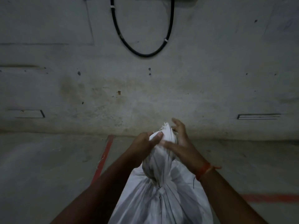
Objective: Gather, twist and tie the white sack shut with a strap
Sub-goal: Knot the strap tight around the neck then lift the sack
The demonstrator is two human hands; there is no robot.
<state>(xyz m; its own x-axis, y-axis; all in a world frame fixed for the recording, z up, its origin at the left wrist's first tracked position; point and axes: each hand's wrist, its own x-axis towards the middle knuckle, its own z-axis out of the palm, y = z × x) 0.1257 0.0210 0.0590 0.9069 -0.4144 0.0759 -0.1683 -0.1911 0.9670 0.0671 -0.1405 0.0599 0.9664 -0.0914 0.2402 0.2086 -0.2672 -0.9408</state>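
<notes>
Nearest the camera, a white woven plastic sack [161, 201] stands on the grey concrete floor [48, 167], its fabric pinched to a narrow waist and rising into a bunched neck with a frayed top edge. At that top, the left hand [145, 143] is closed around the neck, thumb pressed across the cloth. On the other side the right hand [181, 143] lies against it with fingers spread wide, gripping nothing. An orange thread band [204, 171] circles the right wrist. Behind, a black cable loop [142, 29] hangs on the stained wall. Red painted lines [103, 159] mark the floor.
</notes>
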